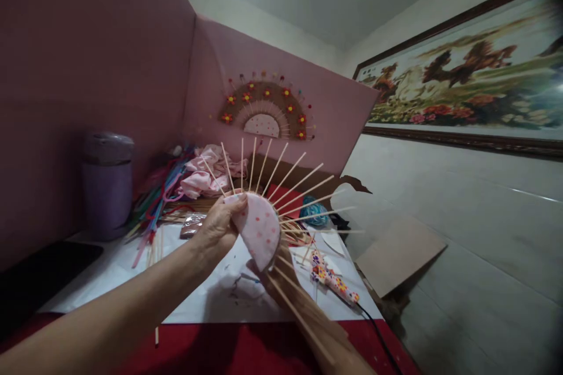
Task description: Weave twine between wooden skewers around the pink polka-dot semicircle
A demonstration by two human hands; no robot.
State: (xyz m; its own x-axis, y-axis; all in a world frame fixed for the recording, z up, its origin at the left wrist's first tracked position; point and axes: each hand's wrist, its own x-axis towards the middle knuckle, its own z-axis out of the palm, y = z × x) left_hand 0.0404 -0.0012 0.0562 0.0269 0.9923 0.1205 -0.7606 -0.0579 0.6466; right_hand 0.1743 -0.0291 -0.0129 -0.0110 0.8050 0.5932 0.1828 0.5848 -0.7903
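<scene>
Behind the hands, pink board [329, 102], with half-round ornament [266, 110] fixed upon it: dotted centre, thin rays, brown band [257, 95] and red-yellow flowers [267, 93]. In front, white sheet [109, 269] over red cloth [197, 351]; at the back, heap of pink fabric [206, 173]. Held in the air above the sheet, near the middle of the view: half-round piece [259, 225], dotted, tilted, with straight edge toward lower left. Along its curved edge, pale sticks [298, 184] spread like rays, from upper left until lower right. Seemingly done: covering of the visible face, and most or all of the rays. Left, in comparison with the ornament: band and flowers, both absent; so, by judgement, only about halfway along. Left hand [222, 222] clamped on the upper corner, with thumb upon the face. Right hand [284, 287] at the lower corner, mostly hidden behind sticks; cannot tell for sure if gripping or only supporting. Lying at the right, untouched: flower-patterned tool [334, 282]. Further back, smaller: ball of blue yarn [314, 212].
</scene>
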